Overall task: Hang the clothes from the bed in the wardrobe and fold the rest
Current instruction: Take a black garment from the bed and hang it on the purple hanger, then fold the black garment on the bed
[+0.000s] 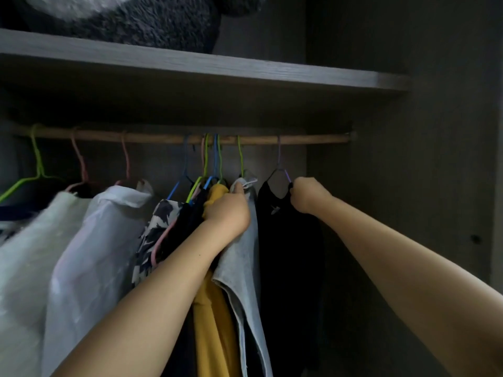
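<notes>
The soft, light black top (288, 240) was gripped at its hanger's (280, 170) shoulder by the right hand (307, 197), while the grey top (242, 240) was pinched by the left hand (228, 210).

I reached both arms forward and up; my left hand (227, 206) and right hand (307, 195) each had a curled, closed grip.

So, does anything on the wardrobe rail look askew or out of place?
Several hangers bunch tightly mid-rail, and a pink hanger dangles low among the clothes, apparently off the rail. Nothing looks damaged.
</notes>
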Motion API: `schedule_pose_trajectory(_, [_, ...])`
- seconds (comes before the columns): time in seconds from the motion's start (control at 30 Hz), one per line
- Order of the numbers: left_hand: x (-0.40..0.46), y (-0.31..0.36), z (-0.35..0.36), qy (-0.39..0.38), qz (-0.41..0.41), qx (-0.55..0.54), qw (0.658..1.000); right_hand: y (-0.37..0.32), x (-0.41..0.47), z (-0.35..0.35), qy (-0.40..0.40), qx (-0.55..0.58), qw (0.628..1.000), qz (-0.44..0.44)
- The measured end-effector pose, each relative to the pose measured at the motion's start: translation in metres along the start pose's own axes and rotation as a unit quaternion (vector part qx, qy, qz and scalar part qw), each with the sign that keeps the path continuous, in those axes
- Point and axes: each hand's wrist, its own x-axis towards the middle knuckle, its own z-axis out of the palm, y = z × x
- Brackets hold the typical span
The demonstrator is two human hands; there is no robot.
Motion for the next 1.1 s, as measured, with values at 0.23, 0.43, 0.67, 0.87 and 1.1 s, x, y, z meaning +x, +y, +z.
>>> schedule_pose_trajectory(0.23, [0.006, -0.019, 0.000, 0.025, 0.032, -0.041, 0.998, -0.016, -0.004, 0.011, 0.047, -0.025, 0.999, -0.002])
schedule_pose_trajectory(0.43, [-0.022, 0.009, -0.016, 0.141, 0.065, 0.116, 0.981, 0.018, -0.021, -0.021, 0.020, 0.008, 1.000, 0.018])
schedule_pose_trajectory(0.67, [-0.049, 0.091, 0.026, 0.196, 0.238, -0.043, 0.950, 0.088, -0.079, -0.002, 0.139, 0.011, 0.990, 0.002])
schedule_pose_trajectory(0.87, [-0.097, 0.133, 0.080, 0.226, 0.298, -0.022, 0.927, 0.147, -0.162, 0.044, 0.180, -0.053, 0.982, 0.020])
schedule_pose_trajectory(1.1, [-0.216, 0.192, 0.165, 0.075, 0.502, -0.245, 0.826, 0.227, -0.303, 0.087, 0.111, -0.045, 0.986, 0.118])
